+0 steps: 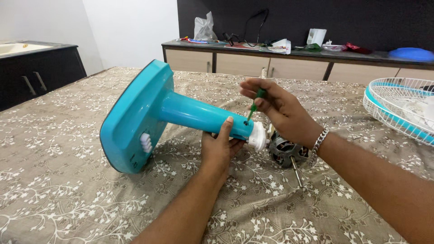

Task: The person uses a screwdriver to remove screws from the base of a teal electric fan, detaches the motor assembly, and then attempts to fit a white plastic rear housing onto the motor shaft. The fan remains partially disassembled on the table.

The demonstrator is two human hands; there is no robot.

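Note:
A turquoise fan stand lies on its side on the patterned cloth, its flat base to the left and its neck pointing right. My left hand grips the neck from below, thumb on top near the white collar. My right hand holds a green-handled screwdriver, whose tip is set into a hole at the neck's end. The bare fan motor with its metal shaft sits at the neck's end, partly behind my right wrist.
A white and turquoise fan grille lies at the table's right edge. Behind stands a long counter with bags, cables and small items. A dark cabinet with a basin is at the far left.

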